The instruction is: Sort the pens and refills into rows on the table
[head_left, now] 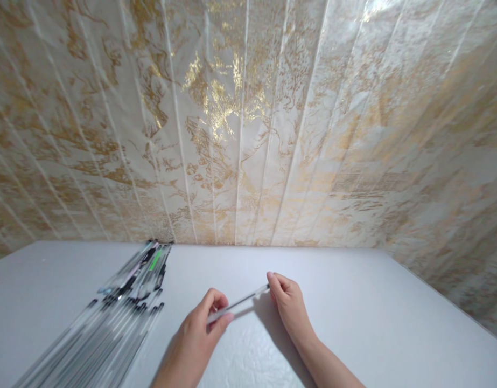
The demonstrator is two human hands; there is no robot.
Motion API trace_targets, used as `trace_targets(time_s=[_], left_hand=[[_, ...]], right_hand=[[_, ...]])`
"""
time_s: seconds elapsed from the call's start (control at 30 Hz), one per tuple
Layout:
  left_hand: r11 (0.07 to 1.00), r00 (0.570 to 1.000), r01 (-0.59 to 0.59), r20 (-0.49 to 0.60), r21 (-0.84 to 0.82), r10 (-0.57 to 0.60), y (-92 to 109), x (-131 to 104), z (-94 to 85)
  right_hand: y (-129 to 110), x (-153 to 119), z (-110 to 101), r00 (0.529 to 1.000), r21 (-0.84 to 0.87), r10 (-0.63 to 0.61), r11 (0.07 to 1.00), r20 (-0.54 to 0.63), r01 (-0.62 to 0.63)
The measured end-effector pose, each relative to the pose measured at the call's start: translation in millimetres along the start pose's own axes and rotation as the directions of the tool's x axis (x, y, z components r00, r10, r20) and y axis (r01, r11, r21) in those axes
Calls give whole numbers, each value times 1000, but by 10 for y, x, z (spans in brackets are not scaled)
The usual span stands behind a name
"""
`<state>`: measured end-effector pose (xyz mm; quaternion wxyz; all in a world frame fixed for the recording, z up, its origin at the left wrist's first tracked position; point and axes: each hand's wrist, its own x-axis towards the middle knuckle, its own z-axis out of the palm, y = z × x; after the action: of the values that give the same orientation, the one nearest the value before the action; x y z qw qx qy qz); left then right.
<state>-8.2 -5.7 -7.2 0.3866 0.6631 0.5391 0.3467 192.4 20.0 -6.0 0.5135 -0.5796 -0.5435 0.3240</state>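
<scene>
A slim, translucent pen (248, 297) with a dark line inside it slants across the space between my hands, above the white table. Its lower left end sits between the thumb and fingers of my left hand (200, 328). My right hand (287, 304) is closed in a pinch at the pen's upper right end, where a small dark tip shows. The fingertips cover the very end, so I cannot tell whether they hold a separate part there. Shadows of the pen and right hand fall on the table.
To the left lies a bundle of clear pen tubes (98, 339) with dark ends. Behind it, several assembled-looking pens (145, 272) are heaped, one with a green strip. The white table (353, 302) meets a gold-patterned, ribbed curtain (232, 161) at its far edge.
</scene>
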Motion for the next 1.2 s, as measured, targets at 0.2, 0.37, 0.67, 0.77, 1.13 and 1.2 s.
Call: trace_targets(time_s=[0.2, 0.37, 0.67, 0.77, 1.13, 1.2], left_hand=[[998, 999, -23, 40, 56, 21, 38, -17, -31], [1000, 998, -6, 66, 8, 6, 43, -29, -10], [998, 998, -56, 19, 11, 56, 35, 38, -6], [998, 999, -47, 28, 47, 46, 92, 2, -10], [985, 1000, -19, 12, 171, 17, 194, -48, 22], [983, 1000, -30, 8, 180, 29, 199, -52, -3]], right_hand=[[47, 19, -9, 1000, 40, 4, 999, 19, -5], [56, 37, -1, 1000, 61, -17, 998, 23, 15], [3, 35, 0, 1000, 22, -22, 1000, 4, 22], [17, 41, -17, 1000, 7, -3, 1000, 10, 3], [17, 20, 4, 999, -4, 18, 1000, 37, -18], [2, 38, 35, 999, -6, -2, 1000, 41, 2]])
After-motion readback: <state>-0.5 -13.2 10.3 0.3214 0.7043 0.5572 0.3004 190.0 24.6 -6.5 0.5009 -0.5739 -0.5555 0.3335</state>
